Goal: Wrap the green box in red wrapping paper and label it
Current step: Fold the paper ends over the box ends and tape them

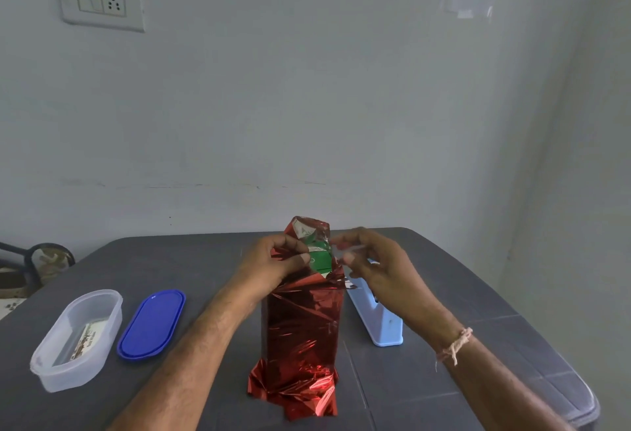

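A tall green box (321, 260) stands upright on the grey table (426, 345), its sides covered in shiny red wrapping paper (302, 328). Only its green top end shows through the open paper. My left hand (276, 260) pinches a flap of the paper against the top of the box. My right hand (372, 263) hovers just right of the top, blurred, fingers curled as if pinching a small clear strip; what it holds is unclear. Loose paper crumples at the base of the box.
A light blue tape dispenser (382, 321) stands right of the box, partly behind my right hand. A clear oval container (75, 338) with a card inside and its blue lid (152, 323) lie at the left. A wall with a socket plate (102, 2) rises behind.
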Available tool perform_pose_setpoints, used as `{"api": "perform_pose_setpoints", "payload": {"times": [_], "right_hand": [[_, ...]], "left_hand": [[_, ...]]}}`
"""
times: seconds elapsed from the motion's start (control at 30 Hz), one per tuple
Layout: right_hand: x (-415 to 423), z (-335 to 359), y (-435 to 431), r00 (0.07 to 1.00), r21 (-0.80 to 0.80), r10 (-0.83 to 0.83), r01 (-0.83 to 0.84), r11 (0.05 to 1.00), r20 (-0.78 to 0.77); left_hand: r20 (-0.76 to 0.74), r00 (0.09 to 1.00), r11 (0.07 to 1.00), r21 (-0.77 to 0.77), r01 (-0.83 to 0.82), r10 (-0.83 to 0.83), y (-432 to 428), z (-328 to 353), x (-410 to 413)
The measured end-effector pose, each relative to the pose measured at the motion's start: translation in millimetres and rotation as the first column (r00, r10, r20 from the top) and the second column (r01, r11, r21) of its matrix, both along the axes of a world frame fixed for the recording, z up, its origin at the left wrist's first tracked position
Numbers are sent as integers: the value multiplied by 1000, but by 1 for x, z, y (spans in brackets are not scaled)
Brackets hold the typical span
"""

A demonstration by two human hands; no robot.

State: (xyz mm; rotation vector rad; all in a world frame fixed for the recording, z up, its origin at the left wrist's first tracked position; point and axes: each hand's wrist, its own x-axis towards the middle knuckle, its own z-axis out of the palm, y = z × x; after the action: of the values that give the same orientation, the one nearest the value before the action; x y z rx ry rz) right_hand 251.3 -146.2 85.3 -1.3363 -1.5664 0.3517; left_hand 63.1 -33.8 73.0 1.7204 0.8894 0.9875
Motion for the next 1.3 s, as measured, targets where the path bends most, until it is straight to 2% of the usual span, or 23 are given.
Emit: {"api": "perform_pose_setpoints", "payload": {"times": [0.1,0.23,0.33,0.4,0.43,0.67,0.77,0.83,0.87,0.9,0.97,1.03,1.1,1.3], "right_hand": [[5,31,2,935,-5,142,-149,989,324],[2,73,11,672,-150,230,-176,973,704],[-7,89,13,479,-223,249,-112,968,842],[-12,94,15,412,-225,245,-96,970,878],[-13,94,17,415,-236,258,-104,966,872],[-10,80,21,587,-299,417,-291,909,694],[-9,78,19,776,-127,355,-340,932,521],[-2,73,19,925,58,197,-228,972,325],[2,68,20,970,98,102,-126,987,220],[7,60,22,989,90,12,-26,996,149],[15,41,24,986,-19,-78,81,997,146],[17,20,25,984,-129,-47,69,989,171],[14,9,24,991,-169,13,10,986,133],[6,-4,25,998,-143,54,-50,988,26]], "left_hand": [[-25,1000,1000,-21,3,-3,0,0,0],[-29,1000,999,-39,1,-2,0,-2,0],[-14,1000,999,-45,8,-9,-1,-2,-1],[-19,1000,999,-44,10,-11,-1,-2,0],[-24,1000,999,-47,13,-14,-1,-3,0],[-11,1000,998,-55,-1,0,1,-6,-1],[0,1000,998,-54,-15,15,-1,-5,1],[10,1000,998,-66,-18,19,-2,-5,2],[15,1000,997,-74,-17,18,-3,-4,2],[18,1000,997,-78,-14,15,-3,-4,2],[15,1000,997,-73,-10,12,-3,-4,2],[18,1000,998,-70,1,0,-3,-3,2],[22,1000,997,-73,6,-4,-2,-3,2],[59,998,996,-85,-19,24,-1,-2,2]]}}
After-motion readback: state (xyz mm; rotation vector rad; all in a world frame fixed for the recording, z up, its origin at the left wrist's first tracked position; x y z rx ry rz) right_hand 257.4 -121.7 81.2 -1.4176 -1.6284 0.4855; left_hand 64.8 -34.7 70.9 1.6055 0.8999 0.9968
